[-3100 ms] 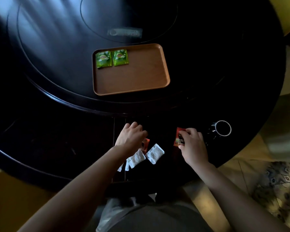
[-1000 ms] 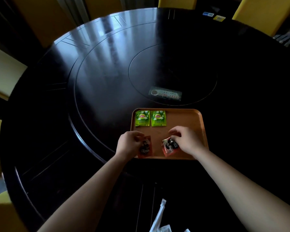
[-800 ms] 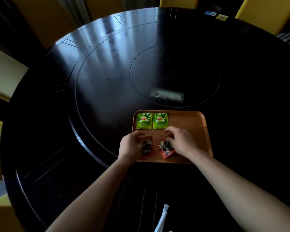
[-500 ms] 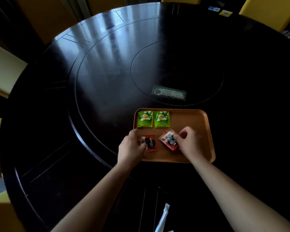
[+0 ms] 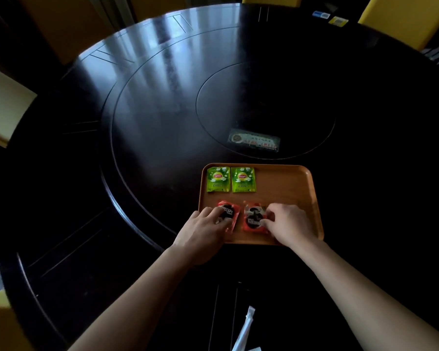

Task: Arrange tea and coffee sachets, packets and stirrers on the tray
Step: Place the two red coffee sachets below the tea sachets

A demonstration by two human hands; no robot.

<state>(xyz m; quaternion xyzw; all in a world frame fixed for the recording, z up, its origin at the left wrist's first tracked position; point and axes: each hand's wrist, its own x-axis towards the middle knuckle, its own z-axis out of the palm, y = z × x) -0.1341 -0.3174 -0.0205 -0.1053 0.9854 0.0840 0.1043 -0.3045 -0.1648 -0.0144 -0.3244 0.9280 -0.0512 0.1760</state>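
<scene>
On the tray [image 5: 289, 183] two teas [image 5: 231, 179] sit at its far left; your left hand [image 5: 203, 229] and right hand [image 5: 287, 224] each press a coffee [image 5: 228, 216] flat below them; a stirrer [image 5: 243, 330] waits on the desk [image 5: 162, 110] near you.

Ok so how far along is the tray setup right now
Done: two green tea sachets lie side by side at the tray's far left. In hand: the left hand and right hand are each squaring a red coffee sachet below them. Left: the white packets on the table's near edge.
</scene>
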